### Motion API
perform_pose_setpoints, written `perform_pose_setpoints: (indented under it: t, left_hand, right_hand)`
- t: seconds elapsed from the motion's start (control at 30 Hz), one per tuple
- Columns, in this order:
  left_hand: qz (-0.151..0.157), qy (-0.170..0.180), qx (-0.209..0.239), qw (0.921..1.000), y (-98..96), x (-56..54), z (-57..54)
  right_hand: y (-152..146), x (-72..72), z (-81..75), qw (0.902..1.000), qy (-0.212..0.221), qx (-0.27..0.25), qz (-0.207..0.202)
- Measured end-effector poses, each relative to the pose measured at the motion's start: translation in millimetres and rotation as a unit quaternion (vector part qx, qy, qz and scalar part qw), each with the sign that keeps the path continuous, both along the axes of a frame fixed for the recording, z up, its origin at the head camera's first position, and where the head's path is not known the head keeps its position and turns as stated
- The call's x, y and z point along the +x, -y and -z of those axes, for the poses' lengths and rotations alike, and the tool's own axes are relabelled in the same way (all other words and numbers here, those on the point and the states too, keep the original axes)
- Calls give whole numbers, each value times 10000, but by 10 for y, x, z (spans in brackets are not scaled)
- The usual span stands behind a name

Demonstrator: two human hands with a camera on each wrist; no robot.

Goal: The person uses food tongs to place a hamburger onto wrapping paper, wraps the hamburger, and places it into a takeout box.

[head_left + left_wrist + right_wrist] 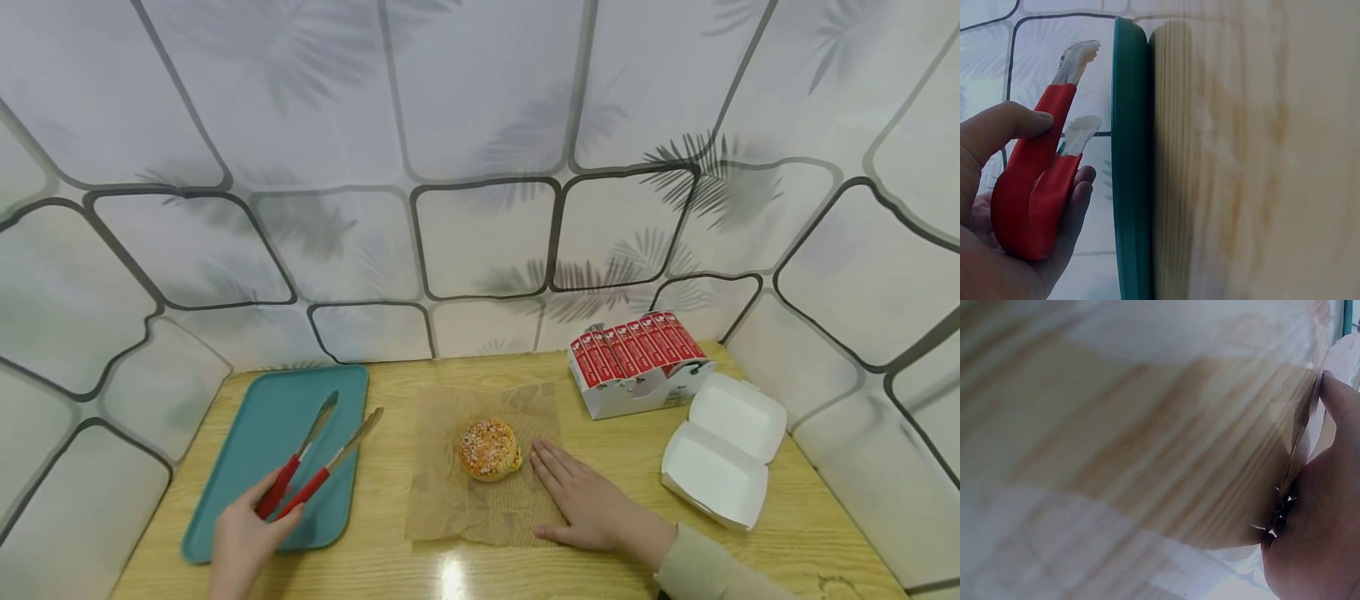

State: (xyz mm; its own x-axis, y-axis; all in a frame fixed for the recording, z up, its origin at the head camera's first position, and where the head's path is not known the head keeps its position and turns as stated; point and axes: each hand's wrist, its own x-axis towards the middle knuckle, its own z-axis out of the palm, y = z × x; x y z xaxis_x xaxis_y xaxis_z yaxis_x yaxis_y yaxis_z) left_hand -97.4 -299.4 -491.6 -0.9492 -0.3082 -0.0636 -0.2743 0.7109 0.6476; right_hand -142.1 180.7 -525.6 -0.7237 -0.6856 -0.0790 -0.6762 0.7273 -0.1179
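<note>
My left hand (pixel 249 527) grips a pair of tongs (pixel 1035 181) by the red handles, thumb on one arm and fingers round the other. The metal tips are spread apart, over the right part of a teal tray (pixel 247 442). My right hand (pixel 585 500) lies flat with straight fingers on the right edge of a brown printed paper sheet (pixel 442 508). On that sheet sits a seeded bun (pixel 489 450) with some yellow filling showing at its right side, just left of my right fingertips. In the right wrist view the hand (pixel 1316 531) shows only partly.
A white box of red packets (pixel 637 358) stands at the back right of the wooden table (pixel 390 567). In front of it lies an unfolded white clamshell container (pixel 716 467). Patterned white walls (pixel 480 242) enclose the back and sides.
</note>
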Motion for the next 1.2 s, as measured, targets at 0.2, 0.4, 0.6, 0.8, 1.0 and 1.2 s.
perform_pose_setpoints:
  t: [0.2,0.4,0.6,0.8,1.0,1.2]
  left_hand:
    - [-191,-271,-157,9993,75,-26,53]
    - [-455,-458,-222,9977,146,-38,91]
    - [-544,-171,-160,9982,201,-51,74]
    - [-539,163,-76,9984,247,-82,88]
    - [-373,184,-392,9984,257,-85,96]
    - [-228,361,-514,9978,279,-82,106]
  right_hand:
    - [-2,8,-4,10000,21,-18,4]
    - [0,6,6,10000,33,-8,15]
    - [-3,7,6,9999,-59,-106,-32]
    - [-15,2,45,9992,-242,-309,-46]
    - [7,3,-16,10000,-32,-88,-9]
    - [15,3,-35,10000,94,18,27]
